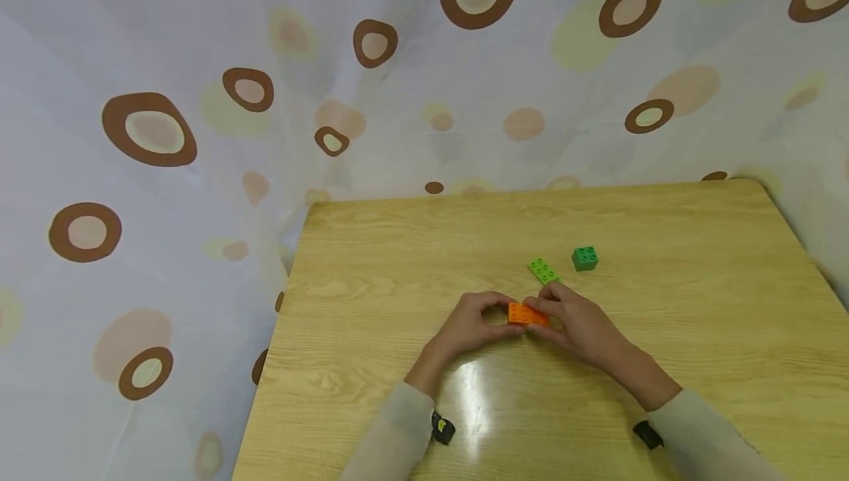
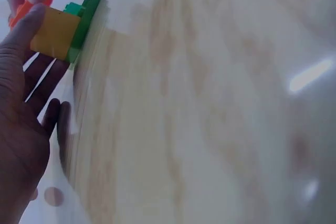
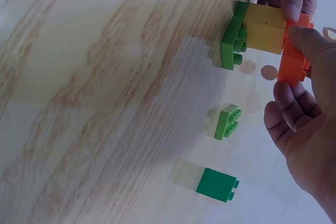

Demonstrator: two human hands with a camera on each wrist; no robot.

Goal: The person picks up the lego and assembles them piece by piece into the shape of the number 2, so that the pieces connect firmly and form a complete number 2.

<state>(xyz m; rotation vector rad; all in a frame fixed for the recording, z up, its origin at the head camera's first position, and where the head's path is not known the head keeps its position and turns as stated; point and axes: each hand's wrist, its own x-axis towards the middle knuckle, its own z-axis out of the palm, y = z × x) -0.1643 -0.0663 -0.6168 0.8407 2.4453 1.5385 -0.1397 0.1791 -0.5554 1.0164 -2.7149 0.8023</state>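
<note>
An orange brick (image 1: pixel 528 314) sits on top of a yellow block (image 3: pixel 264 27), which rests on a green plate brick (image 3: pixel 233 38) standing on the table. My left hand (image 1: pixel 467 326) pinches this brick stack from the left, its thumb along the seam between orange and yellow. From the other side my right hand (image 1: pixel 584 326) grips the orange brick between thumb and fingers. The right thumb presses on its near face. Seen from above, the orange brick hides the yellow and green parts below it.
Just beyond the right hand lies a light green plate brick (image 1: pixel 542 269), partly covered by the fingers in the head view. A dark green block (image 1: pixel 585 258) stands farther right on the wooden table (image 1: pixel 371 260). A patterned curtain (image 1: pixel 398 98) hangs behind the table.
</note>
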